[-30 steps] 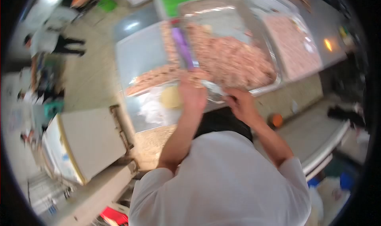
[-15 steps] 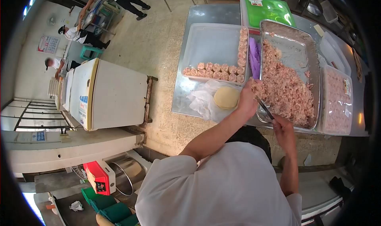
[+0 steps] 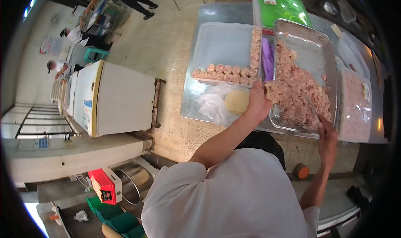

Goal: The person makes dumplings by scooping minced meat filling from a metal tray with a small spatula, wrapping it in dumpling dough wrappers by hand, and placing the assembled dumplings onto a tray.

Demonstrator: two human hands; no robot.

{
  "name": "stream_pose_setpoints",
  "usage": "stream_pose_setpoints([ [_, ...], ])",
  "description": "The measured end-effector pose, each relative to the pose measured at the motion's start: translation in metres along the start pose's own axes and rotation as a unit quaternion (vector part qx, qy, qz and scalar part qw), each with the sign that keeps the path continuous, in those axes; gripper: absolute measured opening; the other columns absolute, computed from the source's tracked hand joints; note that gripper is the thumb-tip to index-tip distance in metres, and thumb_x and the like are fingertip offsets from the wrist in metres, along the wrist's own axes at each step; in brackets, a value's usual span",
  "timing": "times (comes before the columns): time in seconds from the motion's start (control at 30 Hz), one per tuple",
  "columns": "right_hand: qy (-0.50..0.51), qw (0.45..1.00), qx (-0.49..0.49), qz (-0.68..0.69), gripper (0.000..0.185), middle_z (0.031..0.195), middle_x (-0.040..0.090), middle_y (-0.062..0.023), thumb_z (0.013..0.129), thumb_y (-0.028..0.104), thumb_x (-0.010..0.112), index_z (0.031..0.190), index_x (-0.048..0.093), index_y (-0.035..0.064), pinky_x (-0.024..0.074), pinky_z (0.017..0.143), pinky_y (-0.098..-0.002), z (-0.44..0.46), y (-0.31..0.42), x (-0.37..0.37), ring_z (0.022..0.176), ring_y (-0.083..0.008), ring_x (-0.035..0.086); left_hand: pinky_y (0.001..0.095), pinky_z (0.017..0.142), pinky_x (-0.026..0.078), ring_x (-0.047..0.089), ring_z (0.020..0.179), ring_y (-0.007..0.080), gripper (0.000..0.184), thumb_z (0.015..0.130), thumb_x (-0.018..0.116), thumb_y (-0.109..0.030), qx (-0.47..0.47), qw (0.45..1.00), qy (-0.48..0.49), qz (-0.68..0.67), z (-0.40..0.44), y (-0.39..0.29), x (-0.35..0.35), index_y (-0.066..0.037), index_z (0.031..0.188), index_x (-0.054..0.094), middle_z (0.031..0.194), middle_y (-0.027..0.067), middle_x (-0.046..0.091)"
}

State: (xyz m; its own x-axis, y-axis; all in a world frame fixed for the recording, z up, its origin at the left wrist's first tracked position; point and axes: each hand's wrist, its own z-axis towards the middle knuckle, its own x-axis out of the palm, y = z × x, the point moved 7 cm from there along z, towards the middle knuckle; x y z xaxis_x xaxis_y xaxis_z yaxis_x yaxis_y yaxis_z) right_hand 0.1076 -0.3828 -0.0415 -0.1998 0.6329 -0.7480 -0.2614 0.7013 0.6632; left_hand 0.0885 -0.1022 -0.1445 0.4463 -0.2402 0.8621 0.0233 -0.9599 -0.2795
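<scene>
My left hand is closed on a dumpling, a pale wrapper with minced meat on it, held at the near left edge of the metal tray. My right hand grips a thin metal spreading knife, its blade in the minced meat that covers much of the tray. Left of my left hand, a stack of round wrappers lies on a plastic bag. Beyond it, formed dumplings stand in rows along two sides of a clear plastic container.
A purple cloth-like item lies between container and tray. A green-lidded box stands at the far side. On the right is a lidded box of pinkish contents. A white chest freezer and several people are to the left.
My right hand has moved right, away from my left hand, taking the knife blade from the dumpling into the minced meat. My left hand stays near the same place with the dumpling.
</scene>
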Motion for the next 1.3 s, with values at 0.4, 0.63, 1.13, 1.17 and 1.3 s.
stream_pose_setpoints([
  [0.4, 0.012, 0.994, -0.051, 0.093, 0.032, 0.081, 0.063, -0.0171, 0.085, -0.002, 0.068, 0.117, 0.07, 0.0027, 0.0481, 0.064, -0.0437, -0.013, 0.066, 0.06, 0.072, -0.0376, 0.062, 0.0484, 0.089, 0.049, 0.057, 0.098, 0.0316, 0.047, 0.105, 0.034, -0.038, 0.03, 0.994, -0.079, 0.076, -0.01, 0.004, 0.0, 0.0, 0.11, 0.06, 0.102, 0.0145, 0.059],
  [0.63, 0.006, 0.992, -0.056, 0.114, 0.03, 0.082, 0.064, -0.0162, 0.085, -0.002, 0.068, 0.114, 0.07, 0.0015, 0.049, 0.065, -0.0437, -0.011, 0.061, 0.079, 0.074, -0.0359, 0.063, 0.047, 0.092, 0.049, 0.059, 0.102, 0.0316, 0.036, 0.102, 0.043, -0.032, 0.055, 0.989, -0.073, 0.114, -0.011, 0.003, 0.002, -0.002, 0.11, 0.061, 0.105, 0.0135, 0.061],
  [1.13, 0.22, 0.968, -0.11, 0.046, 0.022, 0.076, 0.066, -0.016, 0.089, 0.023, 0.073, 0.087, 0.069, 0.0011, 0.0463, 0.068, -0.0445, 0.015, 0.079, -0.012, 0.073, -0.0354, 0.063, 0.028, 0.079, 0.047, 0.059, 0.089, 0.0112, 0.06, 0.068, 0.094, -0.022, -0.101, 0.614, 0.398, 0.674, -0.073, 0.022, 0.051, -0.002, 0.114, 0.061, 0.096, 0.0029, 0.067],
  [1.17, 0.218, 0.968, -0.112, 0.044, 0.023, 0.075, 0.065, -0.0163, 0.089, 0.023, 0.073, 0.086, 0.069, 0.0013, 0.0463, 0.068, -0.0449, 0.014, 0.075, -0.006, 0.074, -0.0358, 0.063, 0.028, 0.078, 0.048, 0.06, 0.087, 0.0109, 0.06, 0.068, 0.094, -0.021, -0.105, 0.613, 0.4, 0.673, -0.072, 0.026, 0.049, -0.001, 0.114, 0.061, 0.095, 0.0029, 0.068],
  [1.3, 0.221, 0.97, -0.068, 0.076, 0.022, 0.076, 0.065, -0.0166, 0.088, 0.024, 0.073, 0.087, 0.069, 0.0025, 0.0464, 0.067, -0.0455, 0.006, 0.06, 0.011, 0.075, -0.0361, 0.064, 0.0272, 0.073, 0.05, 0.064, 0.082, 0.0103, 0.042, 0.073, 0.088, -0.012, -0.094, 0.676, 0.391, 0.618, -0.074, 0.028, 0.046, -0.002, 0.106, 0.063, 0.091, 0.0028, 0.069],
])
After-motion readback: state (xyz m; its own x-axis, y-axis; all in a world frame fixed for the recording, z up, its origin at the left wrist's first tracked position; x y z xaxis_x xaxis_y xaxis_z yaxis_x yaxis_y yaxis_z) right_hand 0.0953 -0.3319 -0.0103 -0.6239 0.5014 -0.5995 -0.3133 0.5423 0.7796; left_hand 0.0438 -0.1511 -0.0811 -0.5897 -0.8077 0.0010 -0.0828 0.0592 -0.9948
